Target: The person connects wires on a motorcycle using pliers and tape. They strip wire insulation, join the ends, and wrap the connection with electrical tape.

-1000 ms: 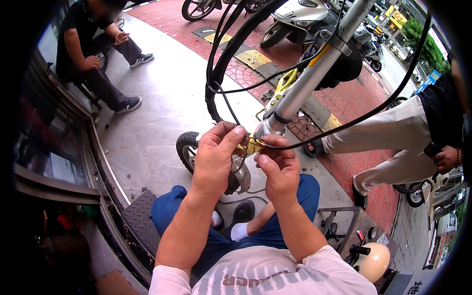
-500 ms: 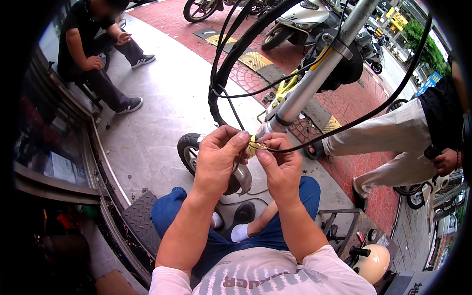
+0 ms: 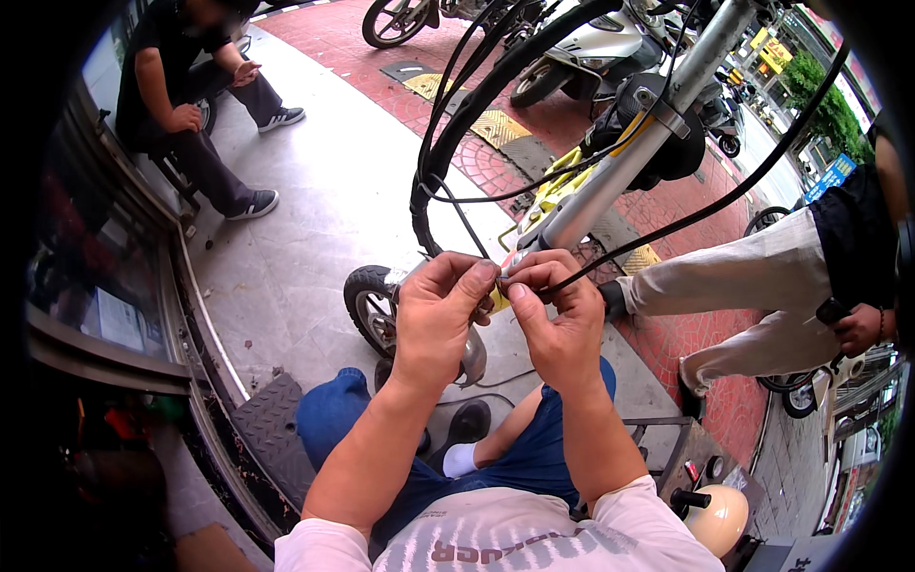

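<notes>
A thin dark wire [image 3: 500, 275] is pinched between the fingertips of my left hand [image 3: 440, 324] and my right hand [image 3: 562, 334], both closed, their tips nearly touching. A long black cable [image 3: 762, 181] arcs from my right fingers up toward the upper right. Just beyond my hands stands a scooter with a silver steering tube [image 3: 620, 172], a yellow frame [image 3: 558, 186] and a small front wheel [image 3: 365, 315] partly hidden by my left hand. A thick black cable bundle [image 3: 422, 195] hangs at the left of the tube. The wire's small ends are hard to make out.
A person [image 3: 167, 114] sits at left beside a glass door [image 3: 114, 286]. Another person [image 3: 734, 286] stands at right, holding a dark object. Parked motorbikes [image 3: 572, 43] line the paving behind. A metal stand [image 3: 672, 448] and cream helmet-like object [image 3: 720, 515] sit by my right elbow.
Both my hands have shifted a little to the right, fingertips closer together. The steering tube and cables have swung slightly rightward. The standing person's near leg has shifted slightly.
</notes>
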`<state>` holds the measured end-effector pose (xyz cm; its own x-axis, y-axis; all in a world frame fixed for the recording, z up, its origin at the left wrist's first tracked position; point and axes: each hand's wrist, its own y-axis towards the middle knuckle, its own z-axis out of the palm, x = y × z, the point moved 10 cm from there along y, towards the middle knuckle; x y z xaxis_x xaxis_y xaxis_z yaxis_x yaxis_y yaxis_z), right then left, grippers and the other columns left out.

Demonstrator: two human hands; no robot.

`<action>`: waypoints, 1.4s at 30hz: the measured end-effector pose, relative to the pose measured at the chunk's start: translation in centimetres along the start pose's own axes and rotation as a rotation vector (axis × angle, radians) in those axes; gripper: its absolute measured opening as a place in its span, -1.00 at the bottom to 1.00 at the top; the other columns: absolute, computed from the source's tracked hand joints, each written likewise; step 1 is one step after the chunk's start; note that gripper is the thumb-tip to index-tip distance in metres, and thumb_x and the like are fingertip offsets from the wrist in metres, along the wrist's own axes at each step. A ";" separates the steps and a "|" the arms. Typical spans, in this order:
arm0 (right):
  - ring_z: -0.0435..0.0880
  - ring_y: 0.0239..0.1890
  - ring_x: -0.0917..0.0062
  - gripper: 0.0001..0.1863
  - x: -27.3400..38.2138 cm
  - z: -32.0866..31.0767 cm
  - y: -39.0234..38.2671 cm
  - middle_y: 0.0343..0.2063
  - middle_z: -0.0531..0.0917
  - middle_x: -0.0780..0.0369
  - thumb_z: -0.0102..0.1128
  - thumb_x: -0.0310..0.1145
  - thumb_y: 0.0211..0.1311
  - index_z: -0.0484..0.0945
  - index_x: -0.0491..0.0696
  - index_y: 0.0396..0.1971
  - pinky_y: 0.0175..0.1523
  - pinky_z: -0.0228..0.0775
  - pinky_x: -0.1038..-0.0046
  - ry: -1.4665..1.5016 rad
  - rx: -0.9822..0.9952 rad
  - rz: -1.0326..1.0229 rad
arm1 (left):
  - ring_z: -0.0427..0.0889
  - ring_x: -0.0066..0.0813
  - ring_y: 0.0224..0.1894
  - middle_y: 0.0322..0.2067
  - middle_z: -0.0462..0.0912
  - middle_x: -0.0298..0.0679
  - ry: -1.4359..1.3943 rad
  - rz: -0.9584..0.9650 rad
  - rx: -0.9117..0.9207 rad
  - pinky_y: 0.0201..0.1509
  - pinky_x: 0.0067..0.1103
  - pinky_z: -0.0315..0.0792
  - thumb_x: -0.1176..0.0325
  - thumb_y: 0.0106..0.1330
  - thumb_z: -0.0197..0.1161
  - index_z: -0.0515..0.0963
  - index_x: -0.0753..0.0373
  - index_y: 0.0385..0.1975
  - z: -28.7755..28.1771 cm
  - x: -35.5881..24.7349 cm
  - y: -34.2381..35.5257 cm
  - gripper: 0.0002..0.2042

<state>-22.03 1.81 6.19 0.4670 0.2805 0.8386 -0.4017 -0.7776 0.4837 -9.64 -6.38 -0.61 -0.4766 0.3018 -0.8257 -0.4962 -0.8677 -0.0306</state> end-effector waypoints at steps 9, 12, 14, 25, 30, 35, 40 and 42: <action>0.70 -0.25 0.44 -0.87 1.1 0.1 1.7 -0.31 0.69 0.15 0.31 -0.51 0.07 0.69 -0.19 -0.36 -0.13 0.51 0.45 -0.118 0.256 0.016 | 0.61 -0.66 -0.38 -0.38 0.69 -0.32 0.132 -0.041 -0.003 -0.32 -0.67 0.50 0.34 0.47 0.31 0.64 0.35 -0.16 0.3 0.4 0.5 -0.82; 0.68 -0.22 0.53 -0.84 1.3 0.0 1.7 -0.29 0.68 0.16 0.33 -0.53 0.07 0.72 -0.20 -0.31 -0.11 0.51 0.51 -0.160 0.288 -0.007 | 0.60 -0.65 -0.38 -0.37 0.69 -0.29 0.045 -0.101 0.026 -0.32 -0.66 0.50 0.37 0.46 0.28 0.60 0.37 -0.13 0.5 1.3 0.8 -0.82; 0.69 -0.23 0.53 -0.84 1.7 0.1 1.7 -0.29 0.68 0.16 0.34 -0.54 0.08 0.73 -0.21 -0.30 -0.12 0.52 0.51 -0.152 0.302 -0.019 | 0.60 -0.63 -0.38 -0.35 0.69 -0.26 -0.008 -0.139 0.045 -0.32 -0.65 0.50 0.41 0.43 0.28 0.58 0.39 -0.12 0.7 1.7 1.1 -0.82; 0.73 -0.32 0.30 -0.91 0.7 -0.8 2.3 -0.38 0.71 0.13 0.41 -0.50 0.01 0.70 -0.17 -0.45 -0.22 0.54 0.39 -0.207 0.118 0.012 | 0.66 -0.49 -0.30 -0.27 0.67 -0.20 -0.196 -0.171 0.068 -0.20 -0.55 0.59 0.56 0.28 0.24 0.53 0.37 -0.17 1.5 2.2 1.7 -0.84; 0.72 -0.30 0.43 -0.90 2.8 0.2 2.7 -0.33 0.70 0.16 0.42 -0.56 0.01 0.68 -0.17 -0.43 -0.18 0.56 0.45 -0.429 0.195 -0.122 | 0.67 -0.46 -0.24 -0.23 0.66 -0.18 -0.226 -0.122 0.038 -0.09 -0.54 0.59 0.63 0.25 0.25 0.53 0.36 -0.13 0.7 2.1 1.6 -0.79; 0.70 -0.27 0.29 -0.90 3.1 0.5 2.5 -0.33 0.72 0.17 0.43 -0.49 -0.03 0.68 -0.13 -0.48 -0.16 0.52 0.34 -0.431 0.174 -0.131 | 0.65 -0.53 -0.21 -0.24 0.66 -0.21 -0.118 -0.024 0.037 -0.07 -0.57 0.58 0.60 0.26 0.28 0.52 0.35 -0.11 1.0 0.7 1.2 -0.78; 0.66 -0.31 0.49 -0.92 1.3 -0.3 2.6 -0.34 0.69 0.21 0.38 -0.51 0.02 0.66 -0.16 -0.48 -0.20 0.48 0.48 -0.109 0.118 0.055 | 0.63 -0.60 -0.22 -0.21 0.65 -0.21 0.097 0.025 0.019 -0.13 -0.66 0.54 0.60 0.30 0.30 0.51 0.37 -0.11 0.7 -0.4 0.8 -0.80; 0.65 -0.32 0.55 -0.93 1.2 -0.3 2.7 -0.34 0.69 0.23 0.37 -0.51 0.04 0.65 -0.17 -0.48 -0.21 0.46 0.53 -0.049 0.120 0.093 | 0.62 -0.63 -0.25 -0.19 0.63 -0.21 0.263 0.122 -0.098 -0.15 -0.69 0.53 0.61 0.31 0.30 0.50 0.38 -0.11 0.1 -1.4 0.1 -0.80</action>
<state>-22.76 0.16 8.59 0.4710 0.1782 0.8639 -0.3499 -0.8613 0.3684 -9.15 -6.87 0.57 -0.3181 0.0918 -0.9436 -0.3684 -0.9291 0.0338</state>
